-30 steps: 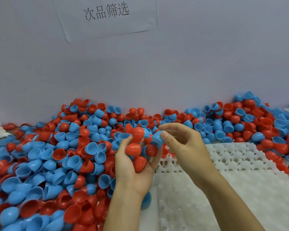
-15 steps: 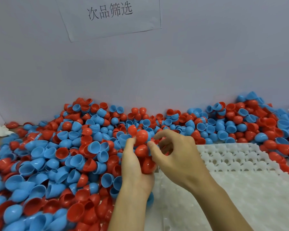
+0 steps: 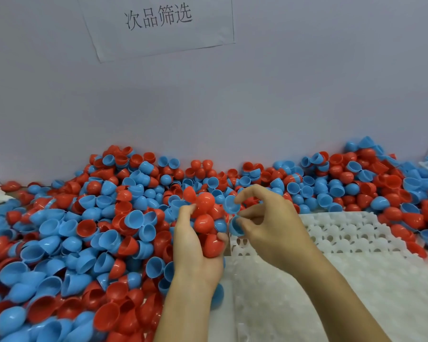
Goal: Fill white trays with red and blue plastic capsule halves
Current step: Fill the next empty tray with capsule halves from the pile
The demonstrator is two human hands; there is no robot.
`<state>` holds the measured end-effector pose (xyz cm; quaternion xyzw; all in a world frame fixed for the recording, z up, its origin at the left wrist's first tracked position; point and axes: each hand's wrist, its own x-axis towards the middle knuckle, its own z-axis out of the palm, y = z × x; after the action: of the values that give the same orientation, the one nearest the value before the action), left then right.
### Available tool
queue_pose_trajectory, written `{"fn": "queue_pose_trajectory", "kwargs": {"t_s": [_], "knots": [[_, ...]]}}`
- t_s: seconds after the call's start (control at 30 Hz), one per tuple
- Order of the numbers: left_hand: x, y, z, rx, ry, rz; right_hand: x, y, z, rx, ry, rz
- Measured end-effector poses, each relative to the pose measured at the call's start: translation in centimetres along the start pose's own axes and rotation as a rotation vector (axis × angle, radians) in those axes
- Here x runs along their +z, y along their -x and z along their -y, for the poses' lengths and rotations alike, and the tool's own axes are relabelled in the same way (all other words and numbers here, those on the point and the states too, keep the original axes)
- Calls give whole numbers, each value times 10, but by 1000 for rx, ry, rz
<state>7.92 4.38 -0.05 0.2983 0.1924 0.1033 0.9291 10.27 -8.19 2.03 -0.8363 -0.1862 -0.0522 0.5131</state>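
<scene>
Judging by what lies in view, the filling has hardly begun. Largest of all is the loose heap of red and blue capsule halves, which covers the surface from the left edge along the back wall to the far right, many with their hollow sides up. Next in size is the white tray, lying at the right in front of the heap; every pocket that shows is bare, so nearly all the work appears left to do, though its near part is blurred and the arms hide some of it. The left hand, held upright at the tray's left edge, cups a stack of mostly red halves with its fingers curled round them. The right hand, just beside it, has its fingers bent and pinches a small blue half close against the stack; a second blue half sits at its upper fingertips, but whether it is held I cannot tell.
</scene>
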Motion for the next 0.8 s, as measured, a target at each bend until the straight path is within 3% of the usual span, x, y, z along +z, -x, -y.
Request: {"fn": "queue_pose_trajectory", "kwargs": {"t_s": [0.2, 0.4, 0.5, 0.7, 0.8], "knots": [[0, -1, -4, -29, 0, 32, -52, -27, -21, 94, 251, -193], [1, 2, -7, -60, 17, 44, -34, -42, -51, 230, 721, 39], [2, 2, -8, -70, 26, 42, -22, -41, -59, 220, 803, 45], [2, 1, -7, -80, 27, 44, -33, -35, -43, 158, 774, 28], [3, 1, -5, -69, -5, 62, -37, -24, -20, 1, 508, -34]]}}
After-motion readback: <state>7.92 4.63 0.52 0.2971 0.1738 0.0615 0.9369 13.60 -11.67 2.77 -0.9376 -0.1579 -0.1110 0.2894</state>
